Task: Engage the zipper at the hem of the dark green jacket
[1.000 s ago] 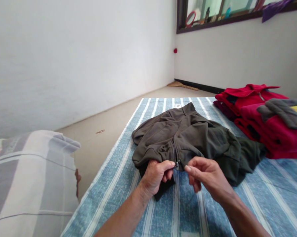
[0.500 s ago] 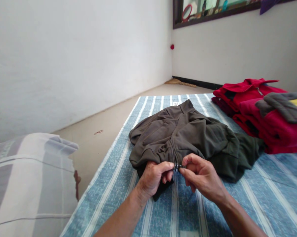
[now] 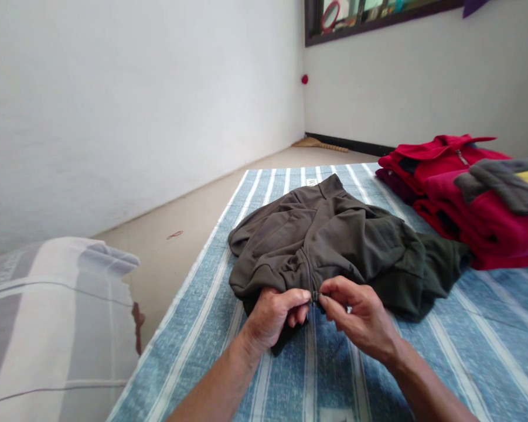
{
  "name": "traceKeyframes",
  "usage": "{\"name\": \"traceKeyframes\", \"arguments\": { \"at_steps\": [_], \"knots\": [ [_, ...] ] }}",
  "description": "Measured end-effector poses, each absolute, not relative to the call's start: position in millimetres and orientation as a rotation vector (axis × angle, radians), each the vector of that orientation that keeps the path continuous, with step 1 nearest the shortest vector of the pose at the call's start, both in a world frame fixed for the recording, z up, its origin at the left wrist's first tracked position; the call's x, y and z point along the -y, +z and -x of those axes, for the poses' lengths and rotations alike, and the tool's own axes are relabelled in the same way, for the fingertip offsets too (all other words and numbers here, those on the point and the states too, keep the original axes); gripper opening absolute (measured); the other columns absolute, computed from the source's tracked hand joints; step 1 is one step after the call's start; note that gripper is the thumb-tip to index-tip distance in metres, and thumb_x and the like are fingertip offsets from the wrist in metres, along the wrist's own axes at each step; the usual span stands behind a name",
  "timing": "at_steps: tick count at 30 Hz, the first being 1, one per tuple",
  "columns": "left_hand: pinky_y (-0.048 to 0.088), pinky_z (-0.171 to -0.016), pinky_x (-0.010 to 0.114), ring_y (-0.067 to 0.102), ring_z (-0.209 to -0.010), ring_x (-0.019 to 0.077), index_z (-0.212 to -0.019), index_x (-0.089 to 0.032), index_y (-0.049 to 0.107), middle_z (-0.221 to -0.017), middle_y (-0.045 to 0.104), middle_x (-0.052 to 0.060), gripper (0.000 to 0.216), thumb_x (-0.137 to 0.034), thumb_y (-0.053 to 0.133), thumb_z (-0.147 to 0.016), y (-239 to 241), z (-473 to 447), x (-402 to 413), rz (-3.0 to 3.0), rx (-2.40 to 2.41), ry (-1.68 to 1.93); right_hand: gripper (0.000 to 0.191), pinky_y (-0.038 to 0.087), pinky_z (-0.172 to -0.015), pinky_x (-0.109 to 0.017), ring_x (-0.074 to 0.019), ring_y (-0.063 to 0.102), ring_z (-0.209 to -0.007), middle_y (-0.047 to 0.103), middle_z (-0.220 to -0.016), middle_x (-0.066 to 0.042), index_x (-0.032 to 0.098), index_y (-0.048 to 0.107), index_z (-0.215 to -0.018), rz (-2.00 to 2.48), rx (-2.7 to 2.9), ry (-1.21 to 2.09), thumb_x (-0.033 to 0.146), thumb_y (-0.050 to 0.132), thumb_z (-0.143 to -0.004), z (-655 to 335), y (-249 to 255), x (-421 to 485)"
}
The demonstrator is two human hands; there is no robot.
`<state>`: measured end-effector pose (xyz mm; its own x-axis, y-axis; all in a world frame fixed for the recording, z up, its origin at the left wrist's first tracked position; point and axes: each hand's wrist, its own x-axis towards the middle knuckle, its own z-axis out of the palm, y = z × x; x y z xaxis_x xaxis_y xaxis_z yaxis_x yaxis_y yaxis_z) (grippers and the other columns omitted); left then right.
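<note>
A dark olive zip jacket (image 3: 334, 240) lies crumpled on a blue striped mattress (image 3: 474, 351), its hem toward me. My left hand (image 3: 275, 316) pinches the hem on the left side of the zipper. My right hand (image 3: 360, 319) pinches the small zipper slider (image 3: 315, 295) at the bottom of the zip. Both hands meet at the hem's middle, thumbs and forefingers closed on it.
A stack of folded red and magenta garments (image 3: 461, 199) with a grey and yellow one on top sits at the right. A striped pillow (image 3: 57, 316) lies at the lower left. Bare floor (image 3: 180, 246) runs between mattress and white wall; a window ledge is at the top right.
My right hand has moved left and closed in on the zipper slider, meeting the left hand. The view has shifted slightly downward; the jacket stays where it was.
</note>
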<state>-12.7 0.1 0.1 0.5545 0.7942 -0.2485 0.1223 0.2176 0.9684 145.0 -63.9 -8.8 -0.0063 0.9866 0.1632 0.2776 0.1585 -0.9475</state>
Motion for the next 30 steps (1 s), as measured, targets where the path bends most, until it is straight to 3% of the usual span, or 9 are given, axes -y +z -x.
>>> {"name": "traceKeyframes", "arguments": {
  "at_steps": [7,13,20,30],
  "knots": [
    [0.028,-0.041,0.022,0.039,-0.037,0.0071,-0.043,-0.016,0.054,-0.040,0.048,-0.001,0.034,-0.035,0.056,-0.071,-1,12,1,-1.253,-0.910,0.566,0.017,0.036,-0.044,-0.020,-0.0077,0.049,-0.043,0.054,-0.054,0.004,0.017,0.057,-0.082,1.264,1.489,0.901,0.029,0.049,-0.089,-146,-8,64],
    [0.036,-0.044,0.022,0.048,-0.042,0.0100,-0.059,-0.013,0.064,-0.053,0.059,0.002,0.030,-0.040,0.058,-0.071,-2,12,3,-1.145,-0.851,0.510,0.020,0.037,-0.042,-0.020,-0.0085,0.048,-0.042,0.052,-0.052,0.004,0.017,0.057,-0.082,1.222,1.409,0.975,0.033,0.049,-0.089,-147,-5,64],
    [0.041,-0.053,0.023,0.049,-0.046,0.0102,-0.059,-0.013,0.066,-0.048,0.057,0.000,0.015,-0.026,0.068,-0.066,-1,17,3,-1.212,-0.771,0.414,0.019,0.036,-0.041,-0.021,-0.0088,0.048,-0.040,0.050,-0.049,0.005,0.018,0.058,-0.083,1.262,1.420,0.916,0.033,0.049,-0.089,-148,-8,64],
    [0.045,-0.060,0.026,0.055,-0.055,0.0136,-0.058,-0.011,0.067,-0.057,0.063,0.003,0.016,-0.026,0.068,-0.064,9,11,6,-1.075,-0.784,0.481,0.016,0.036,-0.044,-0.021,-0.0075,0.047,-0.042,0.049,-0.052,0.005,0.018,0.057,-0.083,1.267,1.528,0.791,0.027,0.046,-0.091,-152,-5,64]
  ]
}}
